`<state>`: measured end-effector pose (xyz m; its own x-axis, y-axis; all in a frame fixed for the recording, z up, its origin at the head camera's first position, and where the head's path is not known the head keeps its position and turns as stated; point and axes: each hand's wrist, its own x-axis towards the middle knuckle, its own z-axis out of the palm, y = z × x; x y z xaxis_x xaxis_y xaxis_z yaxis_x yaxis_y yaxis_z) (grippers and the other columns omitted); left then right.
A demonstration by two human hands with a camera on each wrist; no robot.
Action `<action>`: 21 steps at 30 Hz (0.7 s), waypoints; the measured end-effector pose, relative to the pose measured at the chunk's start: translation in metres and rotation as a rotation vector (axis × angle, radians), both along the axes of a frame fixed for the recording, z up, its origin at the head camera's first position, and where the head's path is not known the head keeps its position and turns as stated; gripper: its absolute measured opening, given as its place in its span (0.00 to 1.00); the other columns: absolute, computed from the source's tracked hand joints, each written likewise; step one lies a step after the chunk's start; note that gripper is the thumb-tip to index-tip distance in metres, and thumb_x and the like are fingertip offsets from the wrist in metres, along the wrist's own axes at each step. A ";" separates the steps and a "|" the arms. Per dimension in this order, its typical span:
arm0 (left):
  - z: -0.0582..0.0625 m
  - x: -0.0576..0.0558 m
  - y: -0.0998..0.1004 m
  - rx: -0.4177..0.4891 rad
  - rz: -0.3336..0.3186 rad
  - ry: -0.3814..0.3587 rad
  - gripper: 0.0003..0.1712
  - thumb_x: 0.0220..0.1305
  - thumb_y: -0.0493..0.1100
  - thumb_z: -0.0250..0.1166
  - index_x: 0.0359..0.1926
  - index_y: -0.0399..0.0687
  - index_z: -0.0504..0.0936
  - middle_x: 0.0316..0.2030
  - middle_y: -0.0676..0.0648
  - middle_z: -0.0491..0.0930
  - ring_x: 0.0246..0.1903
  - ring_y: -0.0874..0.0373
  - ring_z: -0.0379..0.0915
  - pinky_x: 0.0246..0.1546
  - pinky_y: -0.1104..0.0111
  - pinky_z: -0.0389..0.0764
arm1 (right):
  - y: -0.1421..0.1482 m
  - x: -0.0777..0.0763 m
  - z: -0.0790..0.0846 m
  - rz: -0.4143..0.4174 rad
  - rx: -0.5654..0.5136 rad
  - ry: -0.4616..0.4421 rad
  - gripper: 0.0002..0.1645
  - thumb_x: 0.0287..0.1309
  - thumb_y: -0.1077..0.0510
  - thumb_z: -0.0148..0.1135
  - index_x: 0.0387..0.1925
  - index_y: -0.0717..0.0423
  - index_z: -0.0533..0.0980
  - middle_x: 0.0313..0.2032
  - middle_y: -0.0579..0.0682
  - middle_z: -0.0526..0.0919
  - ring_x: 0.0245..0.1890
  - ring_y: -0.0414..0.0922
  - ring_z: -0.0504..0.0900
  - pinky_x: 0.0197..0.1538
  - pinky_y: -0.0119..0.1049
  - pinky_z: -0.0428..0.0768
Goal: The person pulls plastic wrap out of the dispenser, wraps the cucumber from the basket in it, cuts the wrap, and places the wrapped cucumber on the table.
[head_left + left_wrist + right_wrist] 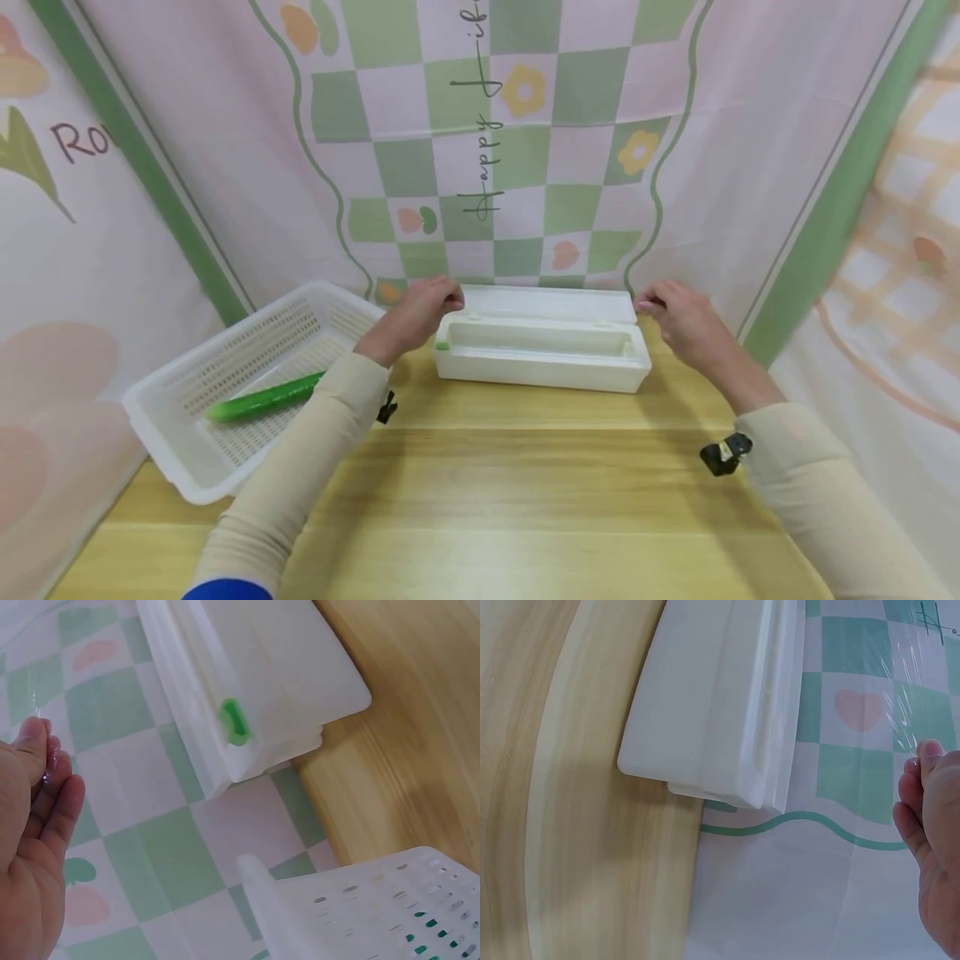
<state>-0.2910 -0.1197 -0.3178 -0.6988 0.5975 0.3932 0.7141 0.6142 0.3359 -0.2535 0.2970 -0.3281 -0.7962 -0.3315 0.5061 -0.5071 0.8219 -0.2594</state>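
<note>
A sheet of clear cling film (906,690) shows as bright creases by the right thumb. My left hand (422,315) pinches one end of it between thumb and fingers, and my right hand (684,321) pinches the other. Both hands are raised, at either side of a white cling film dispenser (540,372). Its long lid (547,304) stands open at the back. On the dispenser's left end sits a green slider (235,721). In the head view the see-through film between the hands hardly shows.
Left of the dispenser a white perforated basket (191,483) holds a green cucumber (262,400), partly hidden by the left sleeve. Everything stands on a wooden table (525,500). A printed cloth with green checks (517,158) hangs right behind the dispenser.
</note>
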 end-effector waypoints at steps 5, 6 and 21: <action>0.007 0.003 0.000 0.003 0.009 -0.016 0.07 0.79 0.35 0.59 0.48 0.36 0.82 0.43 0.41 0.84 0.47 0.50 0.81 0.51 0.63 0.86 | 0.000 0.001 0.004 0.025 0.011 0.099 0.03 0.70 0.69 0.62 0.41 0.67 0.80 0.36 0.59 0.84 0.37 0.51 0.82 0.40 0.45 0.84; 0.008 0.004 0.000 0.001 0.009 -0.015 0.07 0.79 0.35 0.58 0.48 0.36 0.82 0.43 0.42 0.84 0.47 0.50 0.81 0.50 0.63 0.85 | 0.000 0.002 0.006 0.029 0.015 0.111 0.03 0.70 0.69 0.62 0.41 0.67 0.80 0.36 0.59 0.84 0.36 0.51 0.82 0.39 0.44 0.84; 0.029 0.013 0.000 0.034 0.019 0.013 0.06 0.78 0.34 0.59 0.45 0.36 0.82 0.42 0.40 0.84 0.43 0.50 0.80 0.47 0.62 0.85 | -0.002 0.006 0.024 0.068 0.008 0.202 0.02 0.66 0.71 0.66 0.39 0.68 0.79 0.33 0.58 0.82 0.33 0.50 0.80 0.36 0.26 0.78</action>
<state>-0.2785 -0.1194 -0.2892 -0.7045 0.5705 0.4222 0.7070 0.6162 0.3470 -0.2478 0.2954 -0.3044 -0.6543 -0.3861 0.6503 -0.6028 0.7855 -0.1401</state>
